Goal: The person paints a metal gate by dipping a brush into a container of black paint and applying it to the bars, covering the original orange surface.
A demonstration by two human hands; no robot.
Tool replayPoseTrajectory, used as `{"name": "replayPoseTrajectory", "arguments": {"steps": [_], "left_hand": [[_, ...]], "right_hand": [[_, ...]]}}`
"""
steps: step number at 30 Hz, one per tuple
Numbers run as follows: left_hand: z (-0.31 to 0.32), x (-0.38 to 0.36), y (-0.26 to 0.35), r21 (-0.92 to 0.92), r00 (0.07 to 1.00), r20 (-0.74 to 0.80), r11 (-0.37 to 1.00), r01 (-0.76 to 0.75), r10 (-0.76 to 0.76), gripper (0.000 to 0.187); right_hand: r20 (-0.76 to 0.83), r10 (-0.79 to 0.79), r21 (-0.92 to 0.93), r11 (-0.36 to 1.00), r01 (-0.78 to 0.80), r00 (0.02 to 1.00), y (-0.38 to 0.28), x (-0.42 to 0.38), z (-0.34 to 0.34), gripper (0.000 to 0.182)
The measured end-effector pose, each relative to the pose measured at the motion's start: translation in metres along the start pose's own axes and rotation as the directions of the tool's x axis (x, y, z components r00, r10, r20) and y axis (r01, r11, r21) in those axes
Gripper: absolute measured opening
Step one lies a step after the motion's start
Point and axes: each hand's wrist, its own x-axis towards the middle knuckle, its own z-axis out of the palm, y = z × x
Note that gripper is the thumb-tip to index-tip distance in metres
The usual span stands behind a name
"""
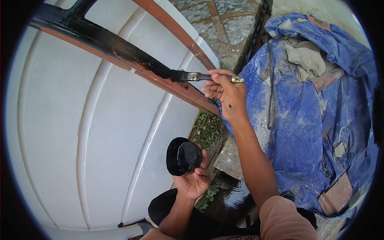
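My right hand (227,93) grips a paintbrush (203,77) by its dark handle, between thumb and fingers. The brush's black bristles press against a reddish-brown metal rail (188,89). Wet black paint (132,58) covers the rail's upper left stretch and thins to ragged patches near the bristles. Lower down, my left hand (193,181) holds a small paint cup (185,157) coated in black, tilted with its mouth toward me. Fingers wrap its right side and underside. How much paint is inside cannot be made out.
A white ribbed panel (112,132) stands behind the rail on the left. To the right, a dirty blue tarp (298,132) carries rubble (306,60) and a broken brick (336,194). Dark water (236,196) and small plants (206,130) lie below, between panel and tarp.
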Motion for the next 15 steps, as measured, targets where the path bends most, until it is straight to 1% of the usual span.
{"name": "replayPoseTrajectory", "arguments": {"steps": [1,3,4,6,7,10,11,14,15], "left_hand": [[0.001,0.001,0.001,0.008,1.0,0.001,1.0,-0.004,0.004,0.063],[0.007,0.003,0.0,0.053,1.0,0.031,0.999,-0.007,0.005,0.06],[0.009,0.002,-0.001,0.07,0.999,0.037,0.998,-0.007,0.005,0.058],[0.009,0.002,0.001,0.07,0.999,0.037,0.997,-0.019,0.017,0.061],[0.009,0.001,0.002,0.073,0.999,0.036,0.997,-0.031,0.029,0.062],[0.016,0.002,0.007,0.079,0.997,0.059,0.995,-0.056,0.051,0.063],[0.019,0.002,0.009,0.079,0.996,0.07,0.995,-0.055,0.049,0.063],[0.026,0.002,0.01,0.067,0.992,0.115,0.996,-0.055,0.047,0.061],[0.028,0.003,0.011,0.059,0.99,0.134,0.997,-0.052,0.044,0.06]], "right_hand": [[-0.03,-0.006,-0.093,0.996,0.003,1.0,0.003,-0.002,-0.002,0.014],[-0.095,-0.193,-0.242,0.956,0.166,0.977,0.007,0.001,-0.01,0.015],[-0.05,-0.252,-0.222,0.946,0.235,0.966,0.001,-0.003,0.003,0.015],[0.017,-0.365,-0.181,0.914,0.362,0.931,-0.022,-0.014,0.024,0.017],[0.089,-0.403,-0.129,0.902,0.412,0.911,-0.03,-0.019,0.041,0.019],[0.212,-0.383,0.033,0.922,0.385,0.899,-0.046,-0.032,0.087,0.018],[0.238,-0.396,0.054,0.917,0.395,0.887,-0.045,-0.032,0.096,0.016],[0.251,-0.296,-0.109,0.938,0.331,0.922,-0.035,-0.03,0.091,0.013],[0.204,-0.257,-0.115,0.952,0.284,0.945,-0.034,-0.031,0.083,0.012]]}}
